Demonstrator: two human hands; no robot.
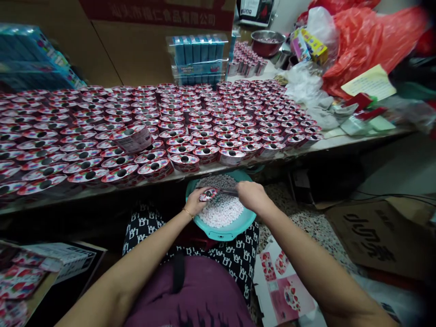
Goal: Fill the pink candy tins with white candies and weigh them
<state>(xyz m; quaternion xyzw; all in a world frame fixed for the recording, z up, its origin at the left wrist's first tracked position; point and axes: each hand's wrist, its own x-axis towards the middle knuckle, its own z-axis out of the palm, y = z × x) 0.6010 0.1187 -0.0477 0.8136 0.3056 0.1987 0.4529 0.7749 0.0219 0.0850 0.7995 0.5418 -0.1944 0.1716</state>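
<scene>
My left hand point(195, 202) is closed around a small red-and-white printed container point(208, 195) with a dark round hole in its top. From the other side, my right hand point(252, 196) grips a narrow, dark metal scoop-like tool point(229, 192). The tool's tip points left and lies close to the container; its exact shape is blurred. Both hands are over a teal basin point(220, 235) resting at my lap. Small white pellets point(221, 213) fill much of it.
Rows of similar printed containers point(204, 152) cover the table; one point(132, 137) lies tilted on top of others. Behind them stand blue wrapped packs point(197, 56) and a large carton point(136, 50). Red plastic bags point(371, 41) crowd the right side. An open box point(57, 268) sits lower left.
</scene>
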